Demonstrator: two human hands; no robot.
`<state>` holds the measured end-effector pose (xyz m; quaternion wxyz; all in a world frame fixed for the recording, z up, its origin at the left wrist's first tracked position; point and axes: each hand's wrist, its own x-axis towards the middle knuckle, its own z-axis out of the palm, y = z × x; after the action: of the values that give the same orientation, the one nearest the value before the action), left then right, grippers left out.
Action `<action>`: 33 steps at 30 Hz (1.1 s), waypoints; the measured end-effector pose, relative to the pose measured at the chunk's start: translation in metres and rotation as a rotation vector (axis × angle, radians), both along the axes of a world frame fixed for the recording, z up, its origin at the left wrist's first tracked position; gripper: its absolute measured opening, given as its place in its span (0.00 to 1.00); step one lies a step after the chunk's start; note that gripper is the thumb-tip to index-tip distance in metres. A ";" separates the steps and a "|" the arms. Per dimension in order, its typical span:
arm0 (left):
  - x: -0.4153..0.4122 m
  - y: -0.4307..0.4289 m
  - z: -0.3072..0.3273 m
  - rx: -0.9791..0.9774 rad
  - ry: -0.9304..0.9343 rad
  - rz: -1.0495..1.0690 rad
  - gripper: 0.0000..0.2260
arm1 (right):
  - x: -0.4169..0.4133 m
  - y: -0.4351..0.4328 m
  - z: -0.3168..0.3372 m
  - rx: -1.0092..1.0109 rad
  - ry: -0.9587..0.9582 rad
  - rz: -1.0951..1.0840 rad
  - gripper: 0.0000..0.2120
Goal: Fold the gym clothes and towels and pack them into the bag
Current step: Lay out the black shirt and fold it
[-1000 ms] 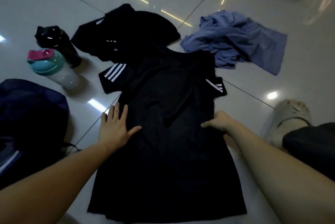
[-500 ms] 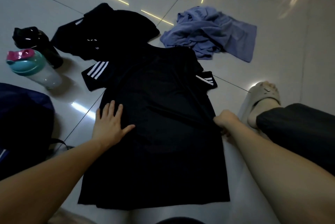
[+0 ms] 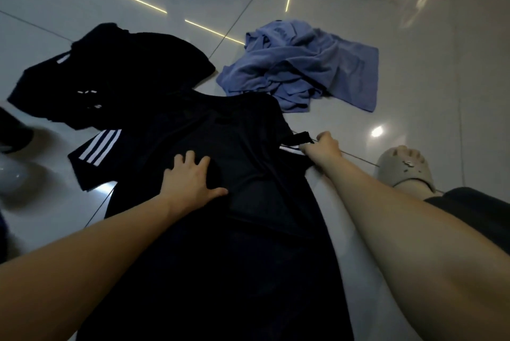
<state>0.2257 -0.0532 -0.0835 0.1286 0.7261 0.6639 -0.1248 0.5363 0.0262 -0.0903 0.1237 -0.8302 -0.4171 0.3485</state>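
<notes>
Head, hands: our left hand (image 3: 190,177) presses flat on the black shirt (image 3: 220,230); our right hand (image 3: 323,146) pinches its sleeve.
Head, shirt: spread on the floor, fold barely begun, we judge.
Head, remaining: blue towel (image 3: 303,70) and black garment (image 3: 110,72) lie unfolded beyond; no bag visible.

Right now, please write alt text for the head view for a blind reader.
A person's left hand presses flat on a black T-shirt spread on a tiled floor while the right hand pinches its sleeve. A crumpled purple towel and another black garment lie beyond.
</notes>
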 end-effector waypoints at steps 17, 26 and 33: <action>0.014 0.015 0.010 -0.033 0.244 -0.194 0.51 | 0.065 -0.011 0.048 -0.063 0.212 -0.409 0.09; 0.009 -0.050 -0.009 0.206 -0.047 -0.483 0.26 | 0.088 -0.049 -0.018 -0.075 0.079 -0.392 0.29; -0.003 -0.108 -0.007 -0.072 -0.142 -0.644 0.26 | 0.025 -0.195 0.013 -0.338 0.025 -0.126 0.22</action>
<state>0.2225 -0.1615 -0.0910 0.1542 0.9006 0.3846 -0.1315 0.5614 -0.1683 -0.0777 0.0092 -0.8593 -0.2982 0.4154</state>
